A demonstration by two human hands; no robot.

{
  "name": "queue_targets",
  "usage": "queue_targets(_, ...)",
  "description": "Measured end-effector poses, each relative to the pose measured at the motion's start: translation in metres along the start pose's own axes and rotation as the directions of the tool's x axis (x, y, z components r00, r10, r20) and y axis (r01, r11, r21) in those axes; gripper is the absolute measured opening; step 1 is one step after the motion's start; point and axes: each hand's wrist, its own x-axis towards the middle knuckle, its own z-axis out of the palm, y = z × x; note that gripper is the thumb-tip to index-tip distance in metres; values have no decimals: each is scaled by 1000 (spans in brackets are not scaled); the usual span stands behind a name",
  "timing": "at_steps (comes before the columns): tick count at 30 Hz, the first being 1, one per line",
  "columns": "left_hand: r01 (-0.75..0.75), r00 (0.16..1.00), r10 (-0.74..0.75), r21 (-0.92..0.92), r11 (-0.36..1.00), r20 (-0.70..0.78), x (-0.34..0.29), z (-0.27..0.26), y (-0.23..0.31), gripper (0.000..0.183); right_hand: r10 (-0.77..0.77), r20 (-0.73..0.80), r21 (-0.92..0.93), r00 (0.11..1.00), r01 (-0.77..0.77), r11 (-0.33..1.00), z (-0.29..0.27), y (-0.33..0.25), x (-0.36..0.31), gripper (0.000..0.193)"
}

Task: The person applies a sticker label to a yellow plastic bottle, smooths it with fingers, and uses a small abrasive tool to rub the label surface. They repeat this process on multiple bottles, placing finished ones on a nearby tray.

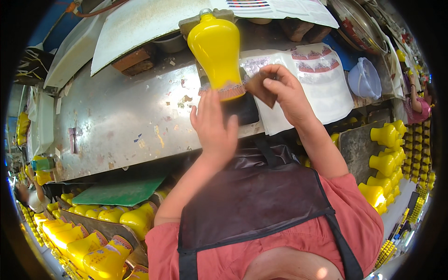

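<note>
The left hand spreads against the vase, seemingly steadying it; the right hand pinches a brown square.

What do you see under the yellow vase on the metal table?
A greyish block shows beside the neck of the yellow vase, and a dark pad by its base. What lies directly beneath its body is covered.

My shiny yellow vase lies on its side in front of me, neck pointing away. A lacy pink band crosses its bottom end. I hold a flat brown piece tilted, just beside that band.
</note>
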Motion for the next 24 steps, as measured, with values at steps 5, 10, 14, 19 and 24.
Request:
queue_targets(5, 16, 1000, -16, -18, 1000, 11, 1, -1, -1, 76, -489, 205, -626, 848, 498, 600, 12, 5, 13, 29)
queue_targets(10, 32, 999, -32, -28, 999, 2, 1, -2, -1, 76, -676, 440, -612, 591, 748, 256, 27, -21, 11, 31)
queue_targets(14, 24, 1000, -25, -23, 999, -5, 0, -2, -3, 77, -622, 607, -695, 494, 710, -115, 43, -41, 10, 29)
queue_targets(19, 41, 999, -40, 31, 999, -24, -1, -1, -6, 76, -458, 791, -531, 406, 827, -183, 59, -44, 12, 29)
queue_targets(24, 70, 997, -69, 55, 996, -19, -1, -3, -9, 75, -488, 791, -547, 369, 785, -291, 73, -44, 23, 28)
